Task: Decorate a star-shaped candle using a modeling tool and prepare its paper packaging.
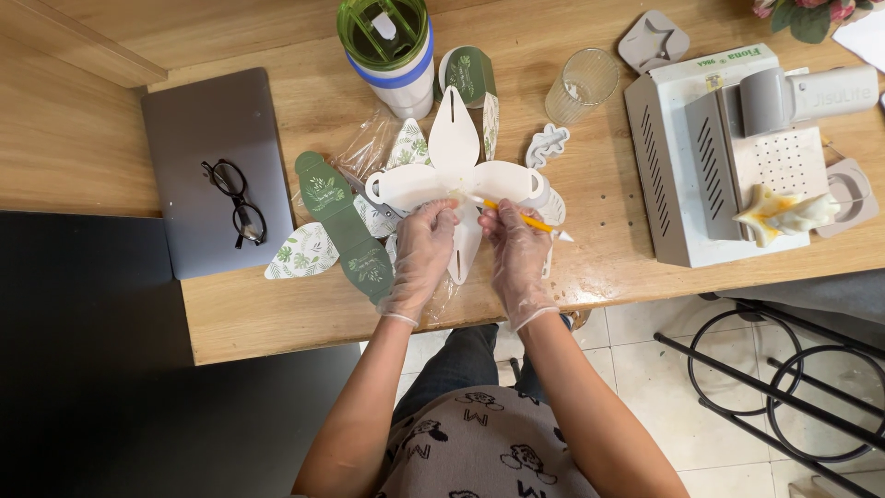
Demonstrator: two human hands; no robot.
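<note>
I am leaning over the near edge of the surface [277, 323], and the white petal-shaped card cutout [454, 175] is lying flat just beyond my fingertips, its longest petals running straight away from me toward the far edge. Both hands are meeting at its middle. My left hand [422, 249] is pinching the card there, fingers closed together on it. My right hand [516, 249] is just beside it, fingers clamped on a yellow pencil-like tool [521, 218] whose tip is pointing left onto the cutout's centre.
</note>
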